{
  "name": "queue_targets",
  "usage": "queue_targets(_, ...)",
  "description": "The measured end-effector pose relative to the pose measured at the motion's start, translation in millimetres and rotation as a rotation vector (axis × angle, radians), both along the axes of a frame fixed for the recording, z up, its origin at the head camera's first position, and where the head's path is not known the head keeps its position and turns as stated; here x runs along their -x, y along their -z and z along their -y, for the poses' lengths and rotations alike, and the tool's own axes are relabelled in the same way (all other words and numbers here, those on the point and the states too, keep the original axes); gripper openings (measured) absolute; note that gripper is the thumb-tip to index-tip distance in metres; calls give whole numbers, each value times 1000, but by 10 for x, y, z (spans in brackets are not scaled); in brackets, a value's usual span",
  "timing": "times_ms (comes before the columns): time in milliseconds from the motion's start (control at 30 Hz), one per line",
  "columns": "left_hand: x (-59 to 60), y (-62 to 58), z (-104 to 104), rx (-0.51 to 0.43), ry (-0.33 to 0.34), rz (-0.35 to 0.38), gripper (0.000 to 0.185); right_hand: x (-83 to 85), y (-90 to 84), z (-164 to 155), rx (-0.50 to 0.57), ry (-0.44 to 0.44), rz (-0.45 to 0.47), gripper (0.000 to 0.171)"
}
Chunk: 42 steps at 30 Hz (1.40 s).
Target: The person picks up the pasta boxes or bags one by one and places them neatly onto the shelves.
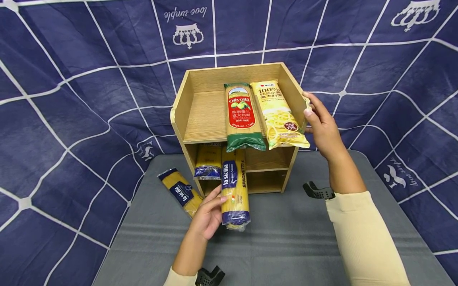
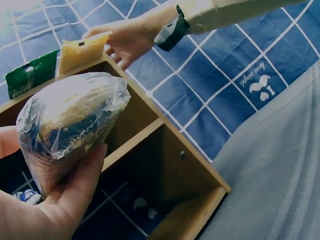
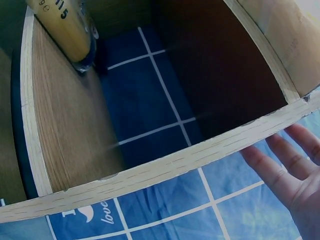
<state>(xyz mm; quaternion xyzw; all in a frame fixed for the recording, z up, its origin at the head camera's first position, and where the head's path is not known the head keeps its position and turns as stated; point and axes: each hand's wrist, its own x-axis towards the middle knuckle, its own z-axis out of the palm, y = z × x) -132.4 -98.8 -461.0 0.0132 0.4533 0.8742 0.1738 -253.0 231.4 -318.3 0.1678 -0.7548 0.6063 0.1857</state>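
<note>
My left hand (image 1: 206,217) grips a yellow spaghetti pack (image 1: 235,198) with dark-blue "la sicilia" labelling. Its far end reaches into the middle level of a wooden shelf (image 1: 205,115), while the near end sticks out in front. In the left wrist view, thumb and fingers lie on either side of the clear-wrapped pack end (image 2: 75,110). My right hand (image 1: 323,133) holds the shelf's right side panel near its front edge, thumb at the edge and fingers on the outer face. Left of the held pack, another blue-ended pasta pack (image 1: 208,161) lies on the middle level.
On the top level lie a red-and-green Olivoila spaghetti pack (image 1: 242,113) and a pale yellow pasta pack (image 1: 279,115). Another la sicilia pack (image 1: 182,192) lies on the grey cloth (image 1: 286,242), left of the shelf. A blue checked curtain (image 1: 107,79) hangs behind.
</note>
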Motion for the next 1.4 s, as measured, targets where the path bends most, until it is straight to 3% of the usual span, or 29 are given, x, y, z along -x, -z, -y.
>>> queue_targets(167, -7, 60, 12, -81, 36, 13, 58, -3, -2, 3, 7, -4, 2, 49)
queue_targets(300, -2, 78, 5, -95, 20, 13, 51, -6, 2, 8, 13, -5, 2, 48)
queue_targets(700, 96, 45, -53, -95, -26, -41, 55, -11, 7, 0, 22, -16, -8, 48)
queue_targets(933, 141, 25, -88, -93, -68, -14, 57, -14, 3, 11, 38, -23, -16, 48)
queue_targets(1200, 123, 5, -110, -102, -125, -2, 57, -18, 2, 16, 32, -20, -13, 48)
queue_targets(1400, 75, -17, -108, -62, -97, -36, 64, -14, 3, 8, 17, -3, -10, 48)
